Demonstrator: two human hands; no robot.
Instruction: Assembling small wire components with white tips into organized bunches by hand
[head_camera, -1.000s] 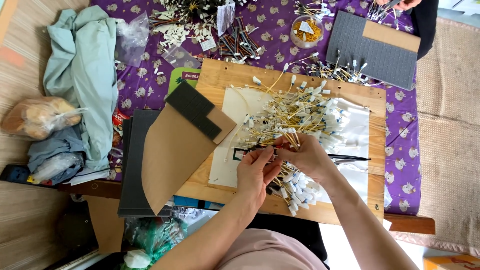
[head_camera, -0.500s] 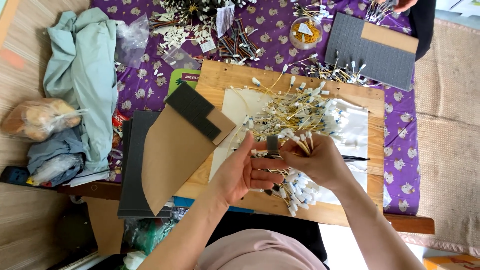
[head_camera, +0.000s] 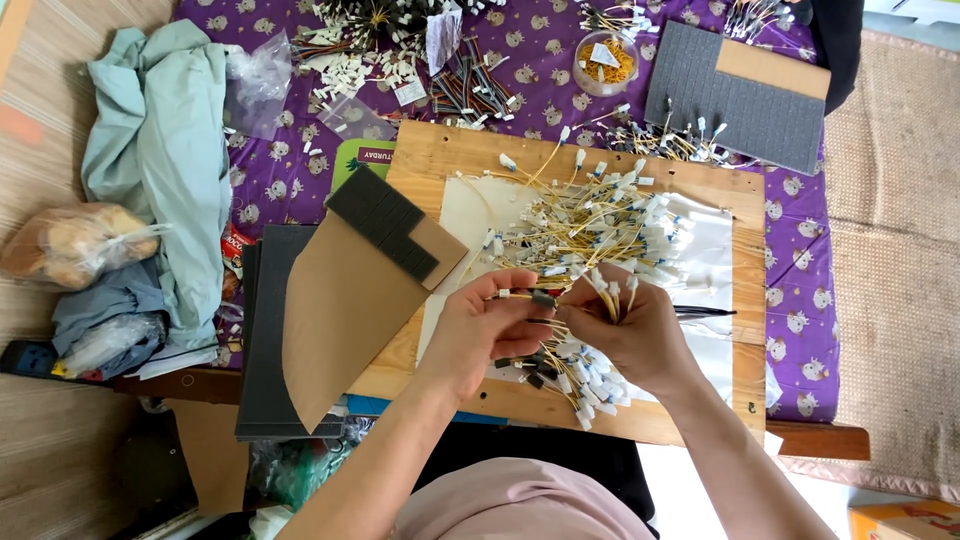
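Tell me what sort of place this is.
Likely a home workspace for hand assembly: a wooden board piled with yellow connector wires on a purple patterned cloth, a woven floor mat alongside.

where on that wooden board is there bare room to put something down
Bare wood shows along the wooden board's right edge, beside the clear plastic sheet, and at its top-left corner near the brown card sheet. The middle is crowded with yellow wires with white connectors, where the left hand and right hand work.
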